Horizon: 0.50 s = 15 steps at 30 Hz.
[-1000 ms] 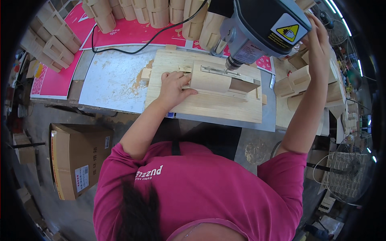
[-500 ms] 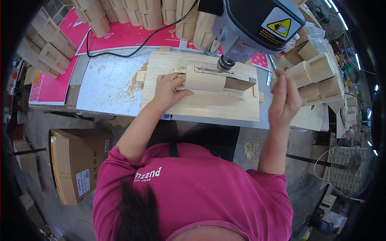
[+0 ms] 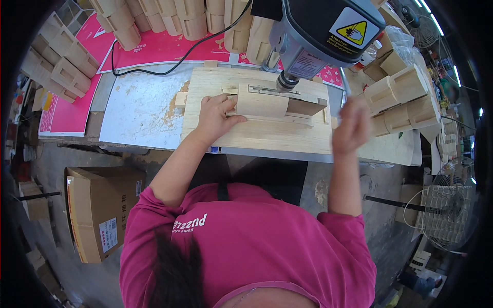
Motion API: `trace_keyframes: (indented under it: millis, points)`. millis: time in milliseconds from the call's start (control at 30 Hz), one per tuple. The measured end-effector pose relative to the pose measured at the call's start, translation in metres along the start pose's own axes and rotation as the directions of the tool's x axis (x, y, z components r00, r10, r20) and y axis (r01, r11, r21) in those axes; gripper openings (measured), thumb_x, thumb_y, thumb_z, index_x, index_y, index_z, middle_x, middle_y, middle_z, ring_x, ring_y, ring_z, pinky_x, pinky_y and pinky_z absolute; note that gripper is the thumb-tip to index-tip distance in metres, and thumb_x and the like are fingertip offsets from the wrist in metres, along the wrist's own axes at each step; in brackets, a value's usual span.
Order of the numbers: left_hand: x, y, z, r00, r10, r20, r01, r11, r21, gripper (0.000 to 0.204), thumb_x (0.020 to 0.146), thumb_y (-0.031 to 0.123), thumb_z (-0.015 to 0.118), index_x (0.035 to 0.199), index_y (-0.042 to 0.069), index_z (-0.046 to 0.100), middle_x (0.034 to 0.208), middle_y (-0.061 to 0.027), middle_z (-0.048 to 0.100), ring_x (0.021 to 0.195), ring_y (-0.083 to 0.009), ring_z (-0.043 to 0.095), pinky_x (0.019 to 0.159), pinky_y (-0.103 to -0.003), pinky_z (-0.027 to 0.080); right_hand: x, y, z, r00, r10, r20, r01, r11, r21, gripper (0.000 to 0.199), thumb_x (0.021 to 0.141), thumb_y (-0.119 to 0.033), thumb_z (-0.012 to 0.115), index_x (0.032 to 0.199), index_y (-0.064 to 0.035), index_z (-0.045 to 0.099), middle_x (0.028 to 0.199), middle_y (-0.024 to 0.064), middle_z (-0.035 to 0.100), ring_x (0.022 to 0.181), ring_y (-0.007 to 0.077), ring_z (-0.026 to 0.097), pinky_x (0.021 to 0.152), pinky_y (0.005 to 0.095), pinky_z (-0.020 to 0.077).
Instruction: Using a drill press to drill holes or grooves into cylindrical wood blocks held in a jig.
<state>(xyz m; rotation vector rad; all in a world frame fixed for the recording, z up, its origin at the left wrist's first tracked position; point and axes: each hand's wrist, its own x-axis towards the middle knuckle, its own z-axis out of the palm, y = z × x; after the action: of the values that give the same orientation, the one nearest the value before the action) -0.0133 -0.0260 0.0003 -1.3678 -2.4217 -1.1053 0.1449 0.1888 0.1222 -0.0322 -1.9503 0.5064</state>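
Two bare forearms reach forward with bent elbows. The left hand (image 3: 217, 119) grips the left end of the curved wooden piece (image 3: 262, 101), which lies on the wooden board (image 3: 246, 139) under the drill chuck (image 3: 287, 81), thumb along the near edge. The right hand (image 3: 352, 124), blurred, is raised just beside the board's right end, fingers curled; whether it holds anything cannot be told. One second ago it was up against the drill's housing (image 3: 328, 36); the left has kept its place.
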Motion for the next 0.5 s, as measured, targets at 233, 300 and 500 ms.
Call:
trace_keyframes:
  millis: [233, 300, 500]
  points:
    - [0.015, 0.025, 0.025, 0.997, 0.077, -0.021, -0.077, 0.996, 0.039, 0.048, 0.059, 0.036, 0.074, 0.101, 0.015, 0.063, 0.073, 0.0013, 0.055, 0.073, -0.0163, 0.053, 0.070, -0.034, 0.029, 0.166, 0.060, 0.006, 0.847, -0.487, 0.215, 0.530, 0.807, -0.262, 0.030, 0.089, -0.024, 0.045, 0.082, 0.0019, 0.058, 0.058, 0.0027, 0.049, 0.054, 0.0082, 0.044, 0.051, 0.0242, 0.0340]
    - [0.012, 0.024, 0.027, 0.998, 0.060, -0.034, -0.059, 0.998, 0.038, 0.048, 0.059, 0.037, 0.074, 0.100, 0.015, 0.064, 0.072, 0.0017, 0.055, 0.073, -0.0161, 0.052, 0.068, -0.034, 0.029, 0.164, 0.028, 0.016, 0.958, -0.192, 0.211, 0.237, 0.948, -0.214, 0.028, 0.087, -0.023, 0.048, 0.081, 0.0025, 0.059, 0.061, 0.0080, 0.053, 0.057, 0.0129, 0.048, 0.054, 0.0281, 0.0379]
    - [0.009, 0.020, 0.024, 0.997, 0.056, -0.053, -0.054, 0.998, 0.043, 0.045, 0.060, 0.038, 0.074, 0.098, 0.015, 0.064, 0.072, 0.0020, 0.054, 0.074, -0.0159, 0.052, 0.068, -0.034, 0.028, 0.122, -0.017, -0.006, 0.977, 0.134, 0.166, -0.105, 0.979, -0.172, 0.022, 0.086, -0.015, 0.053, 0.072, 0.0018, 0.053, 0.055, 0.0083, 0.043, 0.050, 0.0118, 0.041, 0.048, 0.0256, 0.0342]
